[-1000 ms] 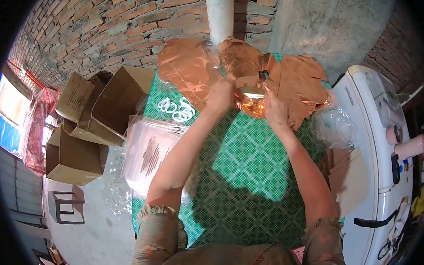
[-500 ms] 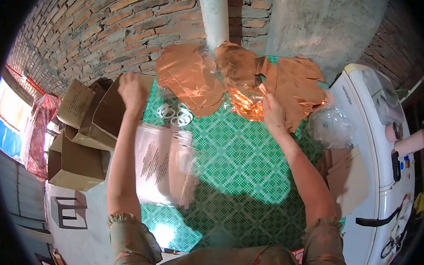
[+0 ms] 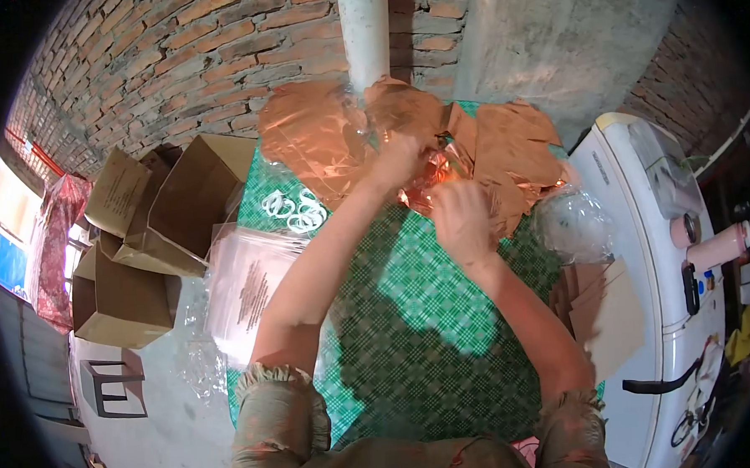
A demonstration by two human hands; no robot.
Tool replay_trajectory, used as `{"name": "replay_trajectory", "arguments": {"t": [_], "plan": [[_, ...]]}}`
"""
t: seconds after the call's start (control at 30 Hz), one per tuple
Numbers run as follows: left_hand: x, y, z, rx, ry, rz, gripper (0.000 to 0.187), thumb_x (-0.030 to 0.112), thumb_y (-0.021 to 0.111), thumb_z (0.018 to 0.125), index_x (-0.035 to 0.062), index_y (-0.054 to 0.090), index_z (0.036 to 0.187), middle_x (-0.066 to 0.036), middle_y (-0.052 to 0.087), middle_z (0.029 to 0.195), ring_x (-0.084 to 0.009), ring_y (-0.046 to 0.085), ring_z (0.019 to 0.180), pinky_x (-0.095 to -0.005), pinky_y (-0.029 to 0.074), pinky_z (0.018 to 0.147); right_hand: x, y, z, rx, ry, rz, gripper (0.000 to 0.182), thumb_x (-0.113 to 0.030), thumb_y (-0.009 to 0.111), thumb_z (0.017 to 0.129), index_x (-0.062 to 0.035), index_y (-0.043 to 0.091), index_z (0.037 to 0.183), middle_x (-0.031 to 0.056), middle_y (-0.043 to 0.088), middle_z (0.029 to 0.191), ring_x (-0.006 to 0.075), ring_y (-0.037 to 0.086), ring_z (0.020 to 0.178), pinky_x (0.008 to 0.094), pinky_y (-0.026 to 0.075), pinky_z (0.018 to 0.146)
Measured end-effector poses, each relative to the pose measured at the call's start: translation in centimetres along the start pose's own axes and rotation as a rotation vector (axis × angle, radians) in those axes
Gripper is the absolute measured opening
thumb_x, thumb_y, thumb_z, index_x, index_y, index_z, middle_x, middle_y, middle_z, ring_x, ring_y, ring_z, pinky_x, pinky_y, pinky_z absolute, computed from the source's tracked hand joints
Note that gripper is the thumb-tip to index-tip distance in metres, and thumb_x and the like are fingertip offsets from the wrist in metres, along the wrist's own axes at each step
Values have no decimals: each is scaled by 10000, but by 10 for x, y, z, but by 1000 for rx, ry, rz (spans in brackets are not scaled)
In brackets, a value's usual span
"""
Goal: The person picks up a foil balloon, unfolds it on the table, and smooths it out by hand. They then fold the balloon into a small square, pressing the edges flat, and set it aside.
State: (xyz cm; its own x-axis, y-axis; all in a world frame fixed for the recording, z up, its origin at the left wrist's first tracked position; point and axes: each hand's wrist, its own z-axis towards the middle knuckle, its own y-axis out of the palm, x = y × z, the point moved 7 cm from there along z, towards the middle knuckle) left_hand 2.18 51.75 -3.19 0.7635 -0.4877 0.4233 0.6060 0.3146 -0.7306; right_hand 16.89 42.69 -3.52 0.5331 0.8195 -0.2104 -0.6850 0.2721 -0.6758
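Two hands, ours, work at the far edge of the counter (image 3: pixel 429 315) with its green checked cloth. Our left hand (image 3: pixel 399 162) has its grip pinched on a crumpled copper foil balloon (image 3: pixel 430 181) lying among the foil pile. Our right hand (image 3: pixel 462 218) sits just beside it, fingers curled on the same foil; we cannot tell how tight. White rings (image 3: pixel 294 211) lie left of the pile, printed plastic bags (image 3: pixel 247 285) nearer, open cardboard boxes (image 3: pixel 194 200) beyond the edge.
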Motion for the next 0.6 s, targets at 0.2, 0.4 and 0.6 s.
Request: {"name": "replay_trajectory", "arguments": {"t": [0.2, 0.4, 0.6], "plan": [[12, -34, 23, 13, 31, 60, 225, 99, 718, 931, 89, 797, 1141, -156, 762, 963, -358, 729, 932, -432, 581, 833, 42, 76, 15, -368, 130, -172, 481, -322, 521, 1066, -61, 514, 1470, 179, 533, 1490, 397, 469, 1407, 580, 326, 1187], [65, -151, 28, 218, -117, -62, 225, 155, 695, 1030, 31, 772, 1201, -137, 806, 1064, -203, 736, 853, -351, 574, 761, 77, 111, 8, -571, 288, -263, 713, -545, 399, 1073, -248, 262, 1706, 141, 193, 1769, 414, 166, 1630, 729, 15, 1254], [170, -236, -70, 207, -1, 43, 199, 77, 660, 994, 52, 772, 1156, -115, 770, 998, -267, 745, 855, -367, 586, 755, 94, 146, -3, -519, 181, -89, 640, -522, 521, 1028, -305, 411, 1621, 121, 366, 1659, 390, 317, 1545, 811, 123, 1168]]}}
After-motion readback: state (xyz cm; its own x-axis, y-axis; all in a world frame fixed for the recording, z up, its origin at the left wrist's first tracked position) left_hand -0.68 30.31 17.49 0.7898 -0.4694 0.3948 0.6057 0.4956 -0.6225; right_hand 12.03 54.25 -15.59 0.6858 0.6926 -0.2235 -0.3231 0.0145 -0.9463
